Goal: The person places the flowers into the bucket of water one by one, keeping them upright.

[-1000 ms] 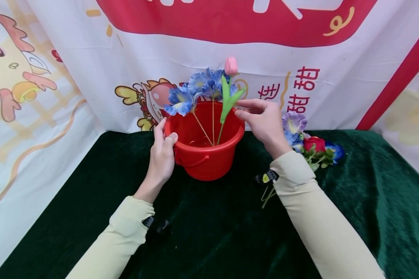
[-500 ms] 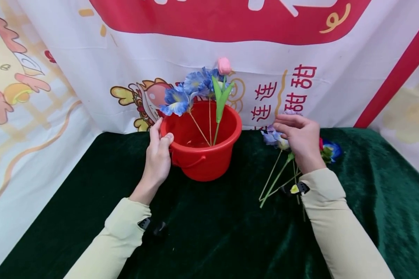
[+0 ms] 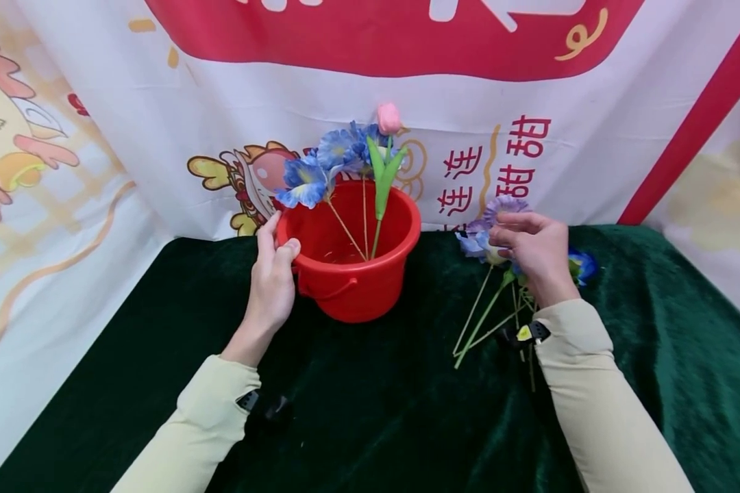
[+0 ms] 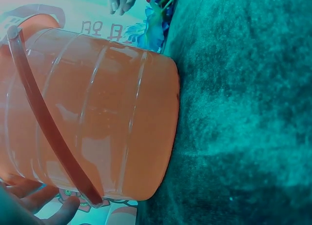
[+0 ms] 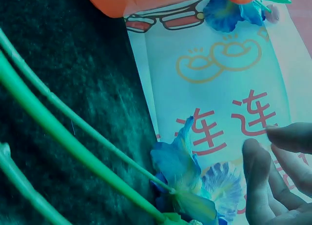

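Observation:
A red bucket (image 3: 358,294) stands on dark green cloth, its handle hanging down in front. My left hand (image 3: 271,282) grips the bucket's left rim, the thumb at the edge. Blue iris-like flowers (image 3: 305,181) and a pink tulip (image 3: 388,118) lean out of the bucket. To the right, my right hand (image 3: 538,257) hovers over a pile of loose flowers. Nearest it are a blue flower (image 5: 183,173) and a purple flower (image 3: 502,207). In the right wrist view its thumb and fingers are loosely bent, with nothing between them. The hand partly hides the pile in the head view.
Several stems (image 3: 475,329) of the loose flowers point toward me on the green cloth (image 3: 376,418). A deeper blue flower (image 3: 584,266) lies right of my right hand. A printed white backdrop (image 3: 253,96) rises close behind the bucket.
My right hand has left the pink tulip, which stands in the bucket, and moved right to the loose flowers. My left hand stays on the bucket. The head view has shifted slightly.

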### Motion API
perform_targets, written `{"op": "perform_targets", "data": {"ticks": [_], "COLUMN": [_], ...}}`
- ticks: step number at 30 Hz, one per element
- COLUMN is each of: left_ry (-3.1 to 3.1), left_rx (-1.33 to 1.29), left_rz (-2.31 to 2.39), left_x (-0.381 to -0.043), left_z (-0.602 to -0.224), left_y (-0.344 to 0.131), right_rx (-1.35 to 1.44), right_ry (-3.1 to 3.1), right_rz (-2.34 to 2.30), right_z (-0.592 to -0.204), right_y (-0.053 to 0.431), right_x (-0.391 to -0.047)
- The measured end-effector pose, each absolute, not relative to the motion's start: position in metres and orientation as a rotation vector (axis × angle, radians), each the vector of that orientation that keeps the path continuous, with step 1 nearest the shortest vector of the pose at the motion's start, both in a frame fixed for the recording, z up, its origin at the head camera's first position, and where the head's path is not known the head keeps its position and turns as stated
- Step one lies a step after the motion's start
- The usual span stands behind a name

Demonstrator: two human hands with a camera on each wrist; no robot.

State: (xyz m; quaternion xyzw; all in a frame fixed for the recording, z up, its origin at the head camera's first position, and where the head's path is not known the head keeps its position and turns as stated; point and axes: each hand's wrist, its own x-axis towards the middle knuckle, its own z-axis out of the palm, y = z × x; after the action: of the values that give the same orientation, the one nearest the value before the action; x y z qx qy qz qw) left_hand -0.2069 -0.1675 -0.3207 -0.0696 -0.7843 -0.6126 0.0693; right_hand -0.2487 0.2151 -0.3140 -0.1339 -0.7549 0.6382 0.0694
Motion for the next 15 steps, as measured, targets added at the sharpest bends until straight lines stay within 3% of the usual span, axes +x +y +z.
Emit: {"op": "perform_targets", "data": {"ticks": [15], "left_ry": [-2.369], "left_rx": [-0.211], "left_rz": [-1.832], "left_x": [-0.2065], "left_z": [-0.3213], "left_y": [-0.1667], "right_rx": [-0.384], "right_ry": [-2.516], "right_rz": [1.848], "right_z": [-0.3168], "right_y": [0.2209], "right_x": [-0.2464]}}
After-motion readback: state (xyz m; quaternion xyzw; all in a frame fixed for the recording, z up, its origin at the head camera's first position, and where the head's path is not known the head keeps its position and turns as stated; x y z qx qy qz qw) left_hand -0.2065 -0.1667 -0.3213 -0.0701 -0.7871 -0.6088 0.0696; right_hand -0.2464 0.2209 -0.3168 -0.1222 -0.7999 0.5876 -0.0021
